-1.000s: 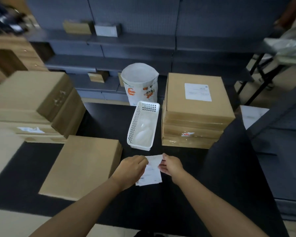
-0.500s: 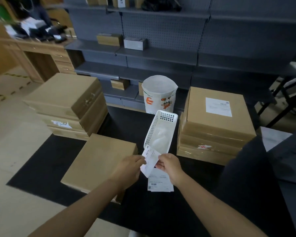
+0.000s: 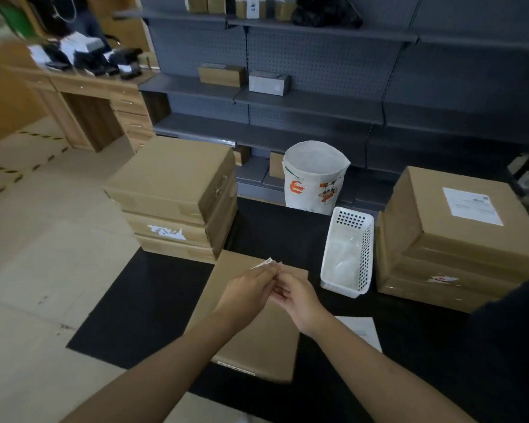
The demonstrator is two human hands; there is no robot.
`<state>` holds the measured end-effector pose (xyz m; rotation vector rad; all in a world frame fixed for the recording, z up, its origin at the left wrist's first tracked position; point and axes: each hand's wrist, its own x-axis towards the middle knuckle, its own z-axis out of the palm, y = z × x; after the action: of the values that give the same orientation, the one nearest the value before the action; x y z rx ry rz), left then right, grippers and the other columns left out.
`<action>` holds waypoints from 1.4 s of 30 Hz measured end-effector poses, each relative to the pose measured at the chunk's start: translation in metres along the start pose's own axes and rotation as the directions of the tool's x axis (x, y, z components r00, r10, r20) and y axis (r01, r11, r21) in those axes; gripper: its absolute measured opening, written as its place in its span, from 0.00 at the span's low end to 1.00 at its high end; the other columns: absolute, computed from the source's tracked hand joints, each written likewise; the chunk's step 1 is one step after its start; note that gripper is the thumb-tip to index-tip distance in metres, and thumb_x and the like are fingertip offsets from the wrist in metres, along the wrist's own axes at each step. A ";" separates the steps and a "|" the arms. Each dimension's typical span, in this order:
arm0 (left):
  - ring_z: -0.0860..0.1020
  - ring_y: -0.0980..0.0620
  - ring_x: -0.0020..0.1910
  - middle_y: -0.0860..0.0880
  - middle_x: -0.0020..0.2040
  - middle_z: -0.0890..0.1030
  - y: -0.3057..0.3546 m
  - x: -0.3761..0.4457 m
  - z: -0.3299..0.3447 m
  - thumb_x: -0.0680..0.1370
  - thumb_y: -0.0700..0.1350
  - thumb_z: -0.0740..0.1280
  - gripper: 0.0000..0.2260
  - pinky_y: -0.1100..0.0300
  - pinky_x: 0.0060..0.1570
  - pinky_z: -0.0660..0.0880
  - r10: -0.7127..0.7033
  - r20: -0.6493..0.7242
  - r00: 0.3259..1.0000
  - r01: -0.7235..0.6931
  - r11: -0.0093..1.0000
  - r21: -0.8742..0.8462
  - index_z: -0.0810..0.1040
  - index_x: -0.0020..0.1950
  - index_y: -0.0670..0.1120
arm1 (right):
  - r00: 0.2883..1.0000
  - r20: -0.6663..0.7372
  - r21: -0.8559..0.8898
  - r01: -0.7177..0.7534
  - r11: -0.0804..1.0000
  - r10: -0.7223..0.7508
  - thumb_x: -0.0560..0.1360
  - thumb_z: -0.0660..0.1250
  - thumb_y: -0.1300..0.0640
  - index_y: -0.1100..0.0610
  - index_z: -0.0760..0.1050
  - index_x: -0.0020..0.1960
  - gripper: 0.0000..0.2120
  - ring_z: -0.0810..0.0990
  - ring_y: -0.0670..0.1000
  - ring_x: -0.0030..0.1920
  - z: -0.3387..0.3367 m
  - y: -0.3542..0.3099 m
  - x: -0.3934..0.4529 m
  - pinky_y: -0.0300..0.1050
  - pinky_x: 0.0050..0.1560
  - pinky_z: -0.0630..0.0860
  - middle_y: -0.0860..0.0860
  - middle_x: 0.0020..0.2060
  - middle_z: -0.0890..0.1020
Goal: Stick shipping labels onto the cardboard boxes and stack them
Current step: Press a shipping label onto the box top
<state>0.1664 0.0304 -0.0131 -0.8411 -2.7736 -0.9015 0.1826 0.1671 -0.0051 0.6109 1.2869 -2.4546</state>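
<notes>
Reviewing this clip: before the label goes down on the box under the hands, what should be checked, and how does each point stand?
1. Label held: ok, pinched by left hand; right hand meets it.
2. Backing fully peeled: cannot tell.
3. Single box under hands, top bare: ok.
4. Label flat for sticking: not ok, seen edge-on.
5. Loose sheet off the box: ok, on the mat.
6. Labelled stack ready on right: ok.

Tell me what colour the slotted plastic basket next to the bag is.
White. The basket shows plainly in the head view, on the black mat.
</notes>
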 end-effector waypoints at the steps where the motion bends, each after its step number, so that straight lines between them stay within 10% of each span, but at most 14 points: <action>1: 0.74 0.56 0.63 0.51 0.66 0.76 -0.010 -0.002 -0.007 0.82 0.45 0.59 0.16 0.61 0.62 0.72 0.011 0.008 1.000 -0.011 1.000 -0.014 0.71 0.70 0.48 | 1.000 -0.009 0.036 -0.001 0.999 0.001 0.80 0.61 0.62 0.63 0.79 0.56 0.11 0.82 0.54 0.54 0.009 0.007 0.004 0.43 0.49 0.80 0.60 0.51 0.84; 14: 0.77 0.59 0.60 0.52 0.60 0.80 -0.048 -0.017 -0.032 0.80 0.39 0.64 0.13 0.63 0.64 0.71 -0.152 0.017 0.988 0.144 0.887 -0.440 0.78 0.64 0.45 | 1.000 -0.001 0.088 0.006 0.996 -0.006 0.79 0.61 0.63 0.66 0.75 0.62 0.13 0.81 0.57 0.57 0.044 0.036 0.010 0.46 0.54 0.80 0.62 0.56 0.82; 29: 0.75 0.59 0.63 0.50 0.63 0.79 -0.052 -0.028 -0.024 0.80 0.39 0.64 0.15 0.68 0.65 0.67 -0.093 0.110 0.990 0.128 0.915 -0.382 0.76 0.66 0.45 | 0.999 -0.027 -0.024 0.027 0.999 -0.028 0.79 0.62 0.62 0.65 0.78 0.58 0.11 0.83 0.55 0.55 0.033 0.047 0.006 0.44 0.52 0.80 0.59 0.53 0.83; 42: 0.79 0.55 0.51 0.49 0.50 0.84 -0.042 -0.015 -0.036 0.77 0.44 0.68 0.09 0.55 0.55 0.75 -0.124 0.024 0.992 0.125 0.950 -0.284 0.83 0.55 0.44 | 0.933 -0.053 -0.607 0.252 0.753 -0.355 0.80 0.62 0.57 0.50 0.75 0.46 0.06 0.82 0.37 0.43 0.039 0.047 -0.003 0.28 0.42 0.74 0.45 0.44 0.82</action>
<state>0.1537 -0.0257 -0.0090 -0.7088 -2.7678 -1.3489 0.1970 0.1095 -0.0168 0.4600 2.2527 -2.0482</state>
